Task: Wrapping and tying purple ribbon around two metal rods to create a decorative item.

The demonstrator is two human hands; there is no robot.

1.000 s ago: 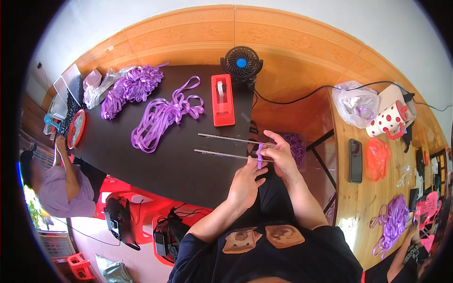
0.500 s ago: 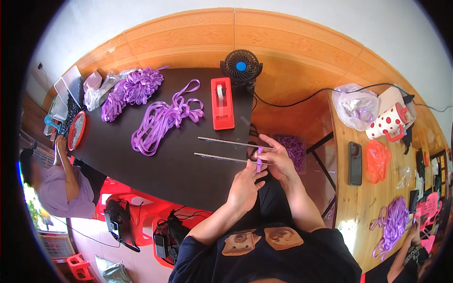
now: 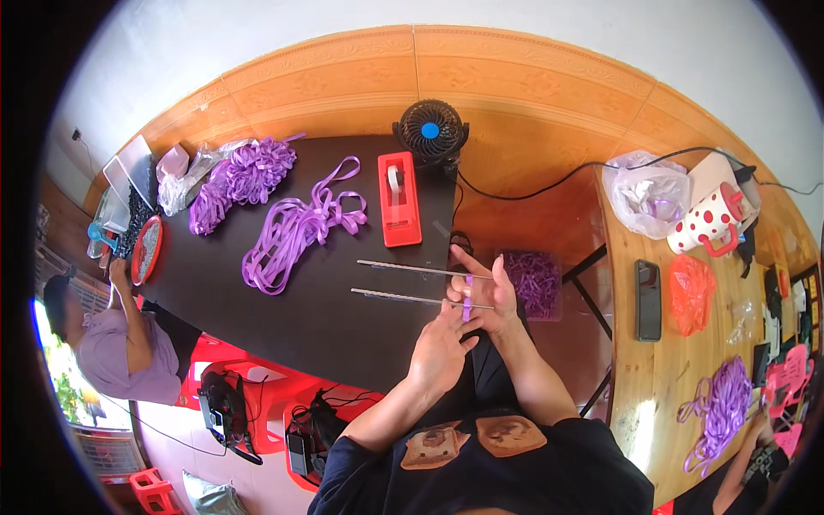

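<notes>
A narrow band of glossy purple ribbon (image 3: 467, 298) crosses two slim, straight, grey metal rods (image 3: 399, 268), near their right-hand ends and between the person's hands. The rods lie roughly parallel with a gap between them, surfaces slightly ridged, their left ends reaching over the table. The ribbon looks smooth and flat, a short strip running from the upper rod past the lower one.

The right hand (image 3: 496, 302) is turned palm up, thumb and forefinger spread wide, with another finger bent against the ribbon; whether it grips the rods cannot be told. The left hand (image 3: 438, 354) comes in from below, back of the hand showing, its fingertips gathered narrowly at the lower rod and the ribbon's lower end; how firmly they pinch cannot be told.

Left of the rods, on a matt, dark brown tabletop (image 3: 283, 330), lies a loose, looping heap of shiny purple ribbon (image 3: 287, 249), with a denser, crumpled purple ribbon bundle (image 3: 245, 180) behind it. A red plastic tape dispenser (image 3: 410, 225) stands beyond the rods, just in front of a round black fan with a blue hub (image 3: 430, 131).
</notes>
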